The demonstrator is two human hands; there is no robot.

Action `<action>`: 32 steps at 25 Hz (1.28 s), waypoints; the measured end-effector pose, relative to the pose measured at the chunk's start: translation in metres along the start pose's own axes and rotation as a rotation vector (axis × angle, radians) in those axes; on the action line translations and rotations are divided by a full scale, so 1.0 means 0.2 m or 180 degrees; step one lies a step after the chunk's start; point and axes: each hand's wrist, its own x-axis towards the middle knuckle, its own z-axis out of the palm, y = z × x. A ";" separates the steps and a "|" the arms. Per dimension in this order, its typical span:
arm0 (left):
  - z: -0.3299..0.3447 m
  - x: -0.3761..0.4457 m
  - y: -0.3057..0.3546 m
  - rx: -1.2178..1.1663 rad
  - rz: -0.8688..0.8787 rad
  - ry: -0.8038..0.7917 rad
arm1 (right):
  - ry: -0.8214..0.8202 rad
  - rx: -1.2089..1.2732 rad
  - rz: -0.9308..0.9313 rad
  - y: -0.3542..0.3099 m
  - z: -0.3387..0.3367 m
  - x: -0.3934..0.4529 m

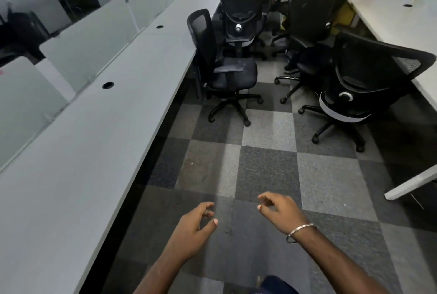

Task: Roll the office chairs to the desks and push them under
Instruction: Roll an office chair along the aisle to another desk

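Both hands empty, left hand point(194, 227) & right hand point(281, 211) w/ fingers loosely curled, apart, reaching toward nearest chair point(227, 66), sideways beside long surface point(99, 128), not yet under.

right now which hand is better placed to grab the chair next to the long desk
Left, marginally. The left hand is on the long desk side, in line with that chair; the right hand is farther from it. Both are empty.

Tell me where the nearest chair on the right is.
In the head view, right of centre: the nearest right chair stands on the carpet, against the right desk.
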 end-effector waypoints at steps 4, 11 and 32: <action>-0.07 0.38 0.03 0.0216 0.0040 -0.0129 | -0.0046 -0.0207 -0.0063 0.04 -0.12 0.37; -0.17 1.16 0.26 0.0235 -0.0085 -0.0123 | -0.0222 -0.0238 -0.0152 0.14 -0.48 1.13; -0.64 3.40 0.57 0.0400 0.0520 -0.0906 | 0.0399 -0.0021 0.0713 0.21 -1.33 2.66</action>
